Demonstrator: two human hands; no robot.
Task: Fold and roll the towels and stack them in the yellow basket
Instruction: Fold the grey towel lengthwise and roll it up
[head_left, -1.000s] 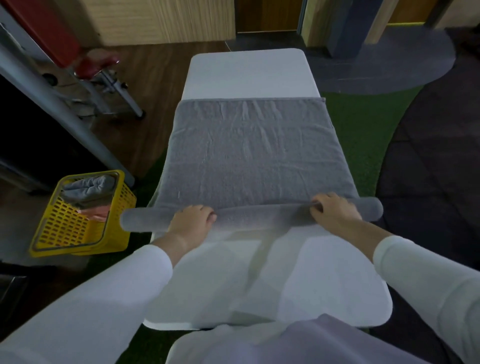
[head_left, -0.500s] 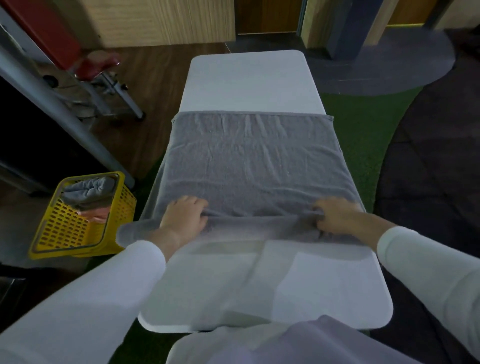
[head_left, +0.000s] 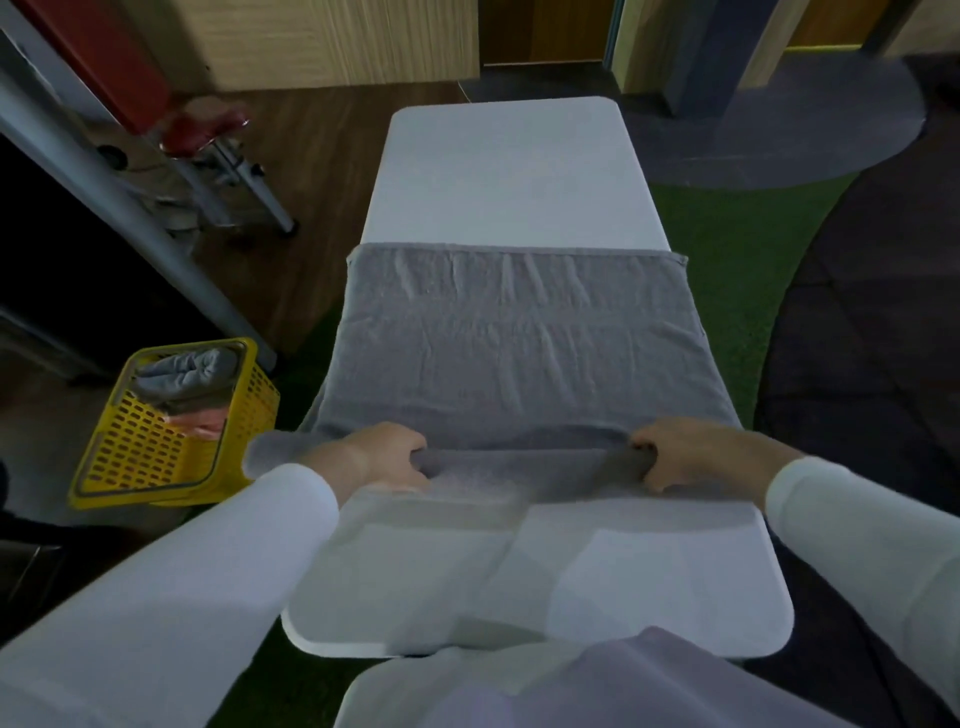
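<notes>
Grip: left hand (head_left: 384, 457) fingers, right hand (head_left: 691, 452) fingers curled round grey towel (head_left: 519, 338) roll | white table (head_left: 504, 171) | yellow basket (head_left: 130, 467) left

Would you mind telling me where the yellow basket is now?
In the head view the yellow basket sits on the floor at the left, beside the white table and just left of the left hand gripping the grey towel.

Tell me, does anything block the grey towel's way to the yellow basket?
Nothing visible. The left hand and right hand grip the grey towel on the table; the yellow basket stands open-topped at its left.
</notes>
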